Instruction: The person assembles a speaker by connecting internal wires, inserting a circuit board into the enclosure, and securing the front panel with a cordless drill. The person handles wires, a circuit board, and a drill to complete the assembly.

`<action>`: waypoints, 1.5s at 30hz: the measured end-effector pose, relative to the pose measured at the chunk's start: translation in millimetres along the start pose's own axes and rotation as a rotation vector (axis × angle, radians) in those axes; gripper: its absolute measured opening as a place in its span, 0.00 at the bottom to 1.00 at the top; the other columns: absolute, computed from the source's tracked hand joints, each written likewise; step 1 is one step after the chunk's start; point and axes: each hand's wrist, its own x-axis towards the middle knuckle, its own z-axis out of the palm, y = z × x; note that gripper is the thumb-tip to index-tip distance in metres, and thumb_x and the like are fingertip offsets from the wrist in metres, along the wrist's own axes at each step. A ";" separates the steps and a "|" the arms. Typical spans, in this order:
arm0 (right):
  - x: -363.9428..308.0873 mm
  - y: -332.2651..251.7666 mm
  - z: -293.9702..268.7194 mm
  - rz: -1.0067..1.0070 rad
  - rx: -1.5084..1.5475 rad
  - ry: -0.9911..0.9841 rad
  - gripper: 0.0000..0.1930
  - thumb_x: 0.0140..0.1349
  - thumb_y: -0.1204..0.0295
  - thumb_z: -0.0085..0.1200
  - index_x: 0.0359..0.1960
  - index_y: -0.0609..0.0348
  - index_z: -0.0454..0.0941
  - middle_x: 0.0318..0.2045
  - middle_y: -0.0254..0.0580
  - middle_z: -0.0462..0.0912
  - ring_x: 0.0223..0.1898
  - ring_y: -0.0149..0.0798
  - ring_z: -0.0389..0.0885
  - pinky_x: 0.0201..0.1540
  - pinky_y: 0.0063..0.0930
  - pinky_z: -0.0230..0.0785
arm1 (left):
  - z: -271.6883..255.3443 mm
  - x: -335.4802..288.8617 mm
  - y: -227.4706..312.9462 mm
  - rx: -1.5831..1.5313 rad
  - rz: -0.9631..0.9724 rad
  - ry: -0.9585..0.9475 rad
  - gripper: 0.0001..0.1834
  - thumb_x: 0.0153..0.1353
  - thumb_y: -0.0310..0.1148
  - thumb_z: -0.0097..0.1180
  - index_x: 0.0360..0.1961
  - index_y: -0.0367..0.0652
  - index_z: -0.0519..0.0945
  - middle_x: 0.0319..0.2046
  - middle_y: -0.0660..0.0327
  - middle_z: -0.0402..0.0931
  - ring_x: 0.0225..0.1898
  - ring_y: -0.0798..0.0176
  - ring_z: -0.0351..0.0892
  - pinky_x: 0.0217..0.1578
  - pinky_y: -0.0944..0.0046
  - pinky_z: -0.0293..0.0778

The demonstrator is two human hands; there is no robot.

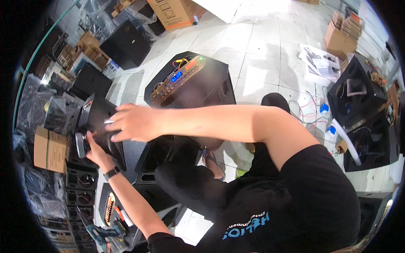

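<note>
At the left, my left hand grips the edge of a round black-and-grey part that looks like a speaker magnet; the thumb is up and the other fingers are mostly hidden. My right hand reaches across with fingers apart, over a dark speaker piece. A small white bit shows by its fingertips; whether the fingers touch it I cannot tell. Below the hands stands a black speaker cabinet. Ahead is another black speaker cabinet with a gold control panel and a lit blue display.
A teal cordless drill and a red-and-white tool lie at the lower left. A cardboard box stands beyond my left hand. To the right are loose wires, a white tray of papers and open black cabinets.
</note>
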 end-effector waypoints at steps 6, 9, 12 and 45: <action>-168.2 136.0 -145.5 0.802 -0.304 -0.199 0.23 0.59 0.67 0.65 0.57 0.57 0.83 0.51 0.51 0.85 0.52 0.55 0.84 0.58 0.45 0.76 | -42.5 7.5 -46.5 0.238 0.154 -0.096 0.17 0.69 0.33 0.68 0.55 0.38 0.81 0.43 0.62 0.84 0.39 0.66 0.82 0.48 0.62 0.75; -214.9 160.1 -158.2 0.972 -0.140 -0.233 0.27 0.60 0.64 0.67 0.62 0.56 0.80 0.53 0.51 0.84 0.53 0.54 0.84 0.60 0.43 0.76 | -50.9 9.3 -73.7 0.320 0.129 -0.124 0.19 0.69 0.33 0.68 0.56 0.37 0.81 0.43 0.61 0.85 0.39 0.66 0.82 0.47 0.61 0.77; -229.8 169.4 -141.9 1.067 0.018 -0.273 0.28 0.61 0.63 0.68 0.63 0.54 0.80 0.55 0.51 0.84 0.54 0.51 0.84 0.61 0.42 0.75 | -55.2 9.3 -83.5 0.329 0.109 -0.148 0.15 0.68 0.32 0.68 0.52 0.37 0.83 0.40 0.62 0.85 0.38 0.66 0.82 0.46 0.60 0.77; -280.4 212.2 -146.8 0.707 -0.404 -0.130 0.24 0.70 0.61 0.66 0.64 0.58 0.81 0.56 0.42 0.85 0.51 0.35 0.82 0.56 0.29 0.73 | -159.8 -282.4 -6.8 0.894 0.379 0.054 0.20 0.56 0.26 0.72 0.51 0.41 0.83 0.52 0.52 0.81 0.58 0.48 0.79 0.58 0.54 0.74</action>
